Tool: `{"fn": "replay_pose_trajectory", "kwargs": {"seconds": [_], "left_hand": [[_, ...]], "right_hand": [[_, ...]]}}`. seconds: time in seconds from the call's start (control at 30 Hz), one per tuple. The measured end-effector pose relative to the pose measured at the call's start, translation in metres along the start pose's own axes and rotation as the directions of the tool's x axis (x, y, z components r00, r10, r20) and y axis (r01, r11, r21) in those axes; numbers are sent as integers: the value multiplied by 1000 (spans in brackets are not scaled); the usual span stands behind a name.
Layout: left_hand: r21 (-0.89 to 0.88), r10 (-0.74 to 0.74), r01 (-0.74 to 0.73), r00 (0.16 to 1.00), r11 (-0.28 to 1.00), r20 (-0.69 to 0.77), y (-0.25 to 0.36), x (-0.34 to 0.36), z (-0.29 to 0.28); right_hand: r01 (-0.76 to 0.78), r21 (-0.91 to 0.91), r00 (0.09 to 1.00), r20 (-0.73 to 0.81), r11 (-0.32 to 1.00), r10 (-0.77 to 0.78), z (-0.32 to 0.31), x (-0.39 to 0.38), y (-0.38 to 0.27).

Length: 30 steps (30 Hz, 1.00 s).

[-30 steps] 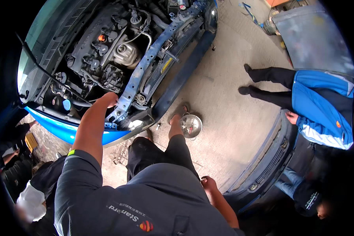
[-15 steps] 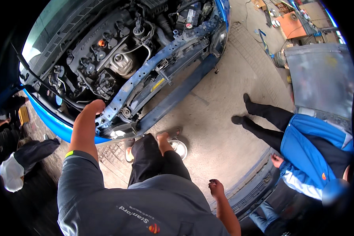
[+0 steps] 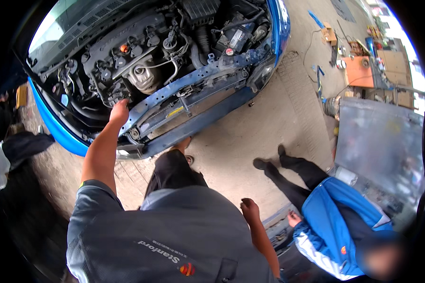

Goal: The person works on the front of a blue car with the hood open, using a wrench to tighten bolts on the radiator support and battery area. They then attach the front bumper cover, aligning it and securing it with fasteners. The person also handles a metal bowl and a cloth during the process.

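Note:
The open engine bay of a blue car lies in front of me. My left hand (image 3: 120, 111) reaches over its front left corner, beside the blue metal cross bar (image 3: 163, 93) and close to the hoses and parts at the engine's near end. Its fingertips are hard to make out against the dark parts, so I cannot tell whether it grips anything. Right of the hand stands a silver metal heat shield (image 3: 145, 79), with the black engine cover (image 3: 123, 40) behind it. My right hand (image 3: 250, 209) hangs at my right side, fingers loosely curled, with nothing visible in it.
A person in a blue jacket (image 3: 318, 207) stands close on my right. Beyond are a grey panel (image 3: 378, 146), an orange-topped bench (image 3: 359, 72) and a cable (image 3: 307, 45) on the floor. A battery (image 3: 233, 38) sits at the bay's right; the black lower bar (image 3: 203, 120) juts forward.
My left hand has moved from the front corner further over the engine bay. The person on the right appears nearer. My view has shifted, and the white round container by my feet no longer shows.

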<state>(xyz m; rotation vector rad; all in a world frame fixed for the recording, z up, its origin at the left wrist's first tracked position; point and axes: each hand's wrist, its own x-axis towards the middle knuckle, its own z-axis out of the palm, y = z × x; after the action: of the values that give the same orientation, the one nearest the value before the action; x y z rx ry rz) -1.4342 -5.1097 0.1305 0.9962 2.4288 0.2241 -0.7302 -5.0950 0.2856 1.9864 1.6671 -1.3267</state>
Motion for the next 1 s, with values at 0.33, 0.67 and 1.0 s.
{"fn": "replay_pose_trajectory", "kwargs": {"seconds": [0.33,0.67,1.0], "left_hand": [[-234,149,-193,970,953,-195,138,-33,-7],[-350,-67,49,997,936,-41,195,-47,-9],[-335,138,-99,986,937,95,407,44,13]], "right_hand": [[154,-192,988,11,969,-155,-110,105,-126],[334,-341,942,113,879,-315,-203,245,-193],[465,-317,883,223,826,-412,-282,398,-221]]}}
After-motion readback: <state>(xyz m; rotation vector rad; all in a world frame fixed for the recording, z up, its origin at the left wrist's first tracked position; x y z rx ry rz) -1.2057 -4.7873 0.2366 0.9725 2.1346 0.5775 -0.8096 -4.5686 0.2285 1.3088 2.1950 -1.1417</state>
